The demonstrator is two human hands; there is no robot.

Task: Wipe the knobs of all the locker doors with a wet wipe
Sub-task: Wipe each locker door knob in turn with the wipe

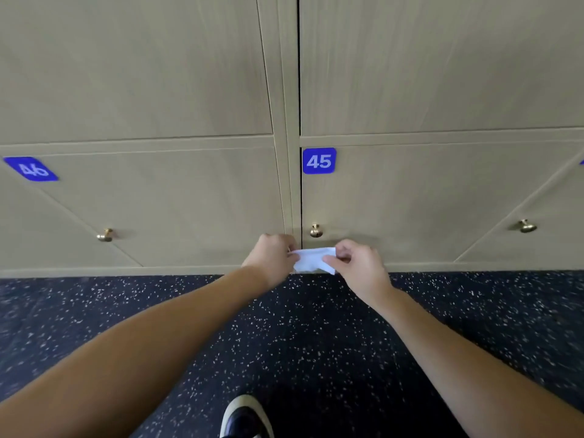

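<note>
Wet wipe (313,260), white and crumpled, was stretched between the two hands at the centre of the frame, just below the knob of locker 45. Nearest the camera, at the bottom edge, a dark shoe (245,418) with a pale toe stood on the speckled black floor (316,343), and both bare forearms ran upward from the lower corners. The left hand (271,257) pinched the wipe's left end with closed fingers; the right hand (357,263) pinched its right end between thumb and fingertips, so each hand was grasping the wipe. It sagged and creased between the grips, which suggested a very light, limp, damp sheet that would fold to any shape and might tear if pulled hard; it was probably best bunched in one hand's fingertips and wrapped around a knob. Beyond the hands, the brass knob of locker 45 (315,230) projected from the door near its left edge, close above the wipe but not touching it. Small, round and smooth, it looked rigid and fixed. Further knobs stood at centre left (105,235) and centre right (527,226). Blue labels 45 (319,160) and 46 (31,169) marked the beige doors.
</note>
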